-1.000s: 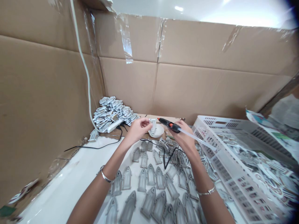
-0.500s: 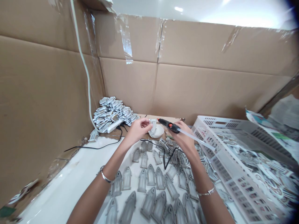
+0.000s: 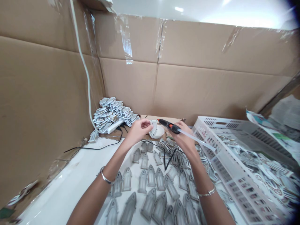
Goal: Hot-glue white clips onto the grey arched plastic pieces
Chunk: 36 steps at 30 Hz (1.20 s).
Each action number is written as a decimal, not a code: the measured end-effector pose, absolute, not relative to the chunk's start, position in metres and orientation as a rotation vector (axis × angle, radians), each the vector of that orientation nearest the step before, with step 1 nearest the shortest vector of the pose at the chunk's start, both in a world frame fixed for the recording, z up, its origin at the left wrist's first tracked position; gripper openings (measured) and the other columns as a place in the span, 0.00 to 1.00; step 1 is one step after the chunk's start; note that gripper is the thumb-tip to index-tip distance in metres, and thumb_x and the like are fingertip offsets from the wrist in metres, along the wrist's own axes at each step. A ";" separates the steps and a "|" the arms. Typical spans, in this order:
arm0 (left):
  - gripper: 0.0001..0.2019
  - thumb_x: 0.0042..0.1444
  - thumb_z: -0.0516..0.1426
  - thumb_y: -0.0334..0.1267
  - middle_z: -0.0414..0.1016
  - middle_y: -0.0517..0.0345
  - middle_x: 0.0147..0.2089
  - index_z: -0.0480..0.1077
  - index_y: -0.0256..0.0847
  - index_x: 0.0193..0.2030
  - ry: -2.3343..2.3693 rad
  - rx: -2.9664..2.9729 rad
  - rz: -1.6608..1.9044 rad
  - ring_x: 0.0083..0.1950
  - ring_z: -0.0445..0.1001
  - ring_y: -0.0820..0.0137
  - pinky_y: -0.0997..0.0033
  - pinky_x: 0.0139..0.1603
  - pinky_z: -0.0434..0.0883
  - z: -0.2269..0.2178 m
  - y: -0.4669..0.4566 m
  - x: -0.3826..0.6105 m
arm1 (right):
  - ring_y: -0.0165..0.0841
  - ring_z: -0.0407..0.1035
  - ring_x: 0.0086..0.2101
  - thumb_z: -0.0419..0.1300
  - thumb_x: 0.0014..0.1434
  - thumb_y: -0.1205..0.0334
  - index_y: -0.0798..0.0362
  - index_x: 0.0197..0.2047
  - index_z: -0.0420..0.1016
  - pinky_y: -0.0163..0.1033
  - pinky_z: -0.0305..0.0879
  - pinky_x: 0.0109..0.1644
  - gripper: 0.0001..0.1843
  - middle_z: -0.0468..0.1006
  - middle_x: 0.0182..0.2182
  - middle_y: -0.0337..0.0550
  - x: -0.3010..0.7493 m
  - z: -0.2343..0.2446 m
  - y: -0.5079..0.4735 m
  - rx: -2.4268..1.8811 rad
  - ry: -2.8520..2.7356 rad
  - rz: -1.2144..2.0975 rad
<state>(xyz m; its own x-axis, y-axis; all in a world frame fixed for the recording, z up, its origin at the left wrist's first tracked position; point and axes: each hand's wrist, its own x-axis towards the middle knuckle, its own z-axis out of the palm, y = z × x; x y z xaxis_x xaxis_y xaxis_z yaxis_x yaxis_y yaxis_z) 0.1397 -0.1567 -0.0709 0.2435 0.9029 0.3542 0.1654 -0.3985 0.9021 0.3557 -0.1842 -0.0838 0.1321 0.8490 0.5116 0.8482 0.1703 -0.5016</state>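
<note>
The left hand is closed, its fingers curled around a white arched plastic piece. The piece stands upright over a round white plastic disc, at the far edge of the white surface. It is not possible to tell whether the piece and disc are joined. The right hand is closed around the grip of a black hot glue gun with an orange-collared nozzle. The nozzle points left, just beside the white piece. A long translucent glue stick extends from the rear of the gun, and a thin black cord drops from the gun across the work area.

Rows of grey arch-shaped pieces lie flat on the surface below both forearms. A heap of printed white cut-outs lies to the left of the hands, beside a white power strip. On the right, a white perforated plastic crate holds loose printed cut-outs. Taped brown cardboard sheets form the back and left walls
</note>
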 end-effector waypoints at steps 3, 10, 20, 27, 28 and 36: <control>0.09 0.51 0.60 0.41 0.73 0.56 0.30 0.71 0.37 0.31 0.992 1.754 1.208 0.30 0.68 0.71 0.73 0.31 0.66 -0.071 -0.157 0.140 | 0.36 0.70 0.36 0.58 0.58 0.53 0.50 0.30 0.77 0.37 0.60 0.37 0.11 0.78 0.36 0.43 0.356 -0.084 -0.184 -1.631 -1.672 -0.003; 0.09 0.51 0.61 0.41 0.74 0.55 0.32 0.72 0.36 0.33 1.006 1.749 1.206 0.31 0.69 0.70 0.72 0.32 0.68 -0.072 -0.156 0.139 | 0.36 0.70 0.36 0.57 0.58 0.52 0.50 0.32 0.77 0.37 0.60 0.37 0.12 0.79 0.37 0.43 0.355 -0.083 -0.186 -1.660 -1.669 -0.017; 0.10 0.50 0.61 0.44 0.73 0.57 0.30 0.72 0.38 0.32 1.040 1.764 1.222 0.31 0.69 0.70 0.72 0.32 0.68 -0.070 -0.153 0.132 | 0.45 0.75 0.43 0.53 0.60 0.45 0.51 0.45 0.79 0.41 0.63 0.39 0.22 0.81 0.42 0.53 0.385 -0.093 -0.174 -2.204 -1.610 0.005; 0.11 0.51 0.61 0.44 0.74 0.56 0.31 0.73 0.37 0.33 1.062 1.781 1.221 0.31 0.69 0.70 0.72 0.32 0.67 -0.068 -0.152 0.130 | 0.47 0.75 0.48 0.54 0.60 0.46 0.51 0.52 0.79 0.43 0.67 0.45 0.24 0.81 0.46 0.55 0.403 -0.121 -0.158 -2.445 -1.619 0.099; 0.11 0.51 0.60 0.44 0.74 0.56 0.31 0.73 0.37 0.33 1.060 1.781 1.219 0.31 0.69 0.70 0.72 0.32 0.67 -0.069 -0.152 0.130 | 0.47 0.76 0.48 0.54 0.61 0.46 0.52 0.52 0.79 0.44 0.68 0.46 0.25 0.81 0.46 0.56 0.405 -0.126 -0.156 -2.469 -1.607 0.093; 0.12 0.52 0.61 0.46 0.72 0.57 0.31 0.72 0.38 0.32 0.978 1.767 1.190 0.31 0.68 0.71 0.72 0.32 0.67 -0.069 -0.149 0.126 | 0.51 0.75 0.49 0.55 0.60 0.55 0.60 0.49 0.80 0.48 0.69 0.48 0.21 0.80 0.48 0.65 0.421 -0.140 -0.152 -2.591 -1.589 0.080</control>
<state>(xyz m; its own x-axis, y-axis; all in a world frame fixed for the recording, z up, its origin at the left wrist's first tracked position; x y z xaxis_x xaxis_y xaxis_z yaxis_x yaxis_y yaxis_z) 0.1259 -0.1487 -0.0692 0.2664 0.8975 0.3514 0.1708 -0.4028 0.8992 0.4209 -0.1524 -0.1397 0.4541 0.8909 0.0079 0.8856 -0.4504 -0.1134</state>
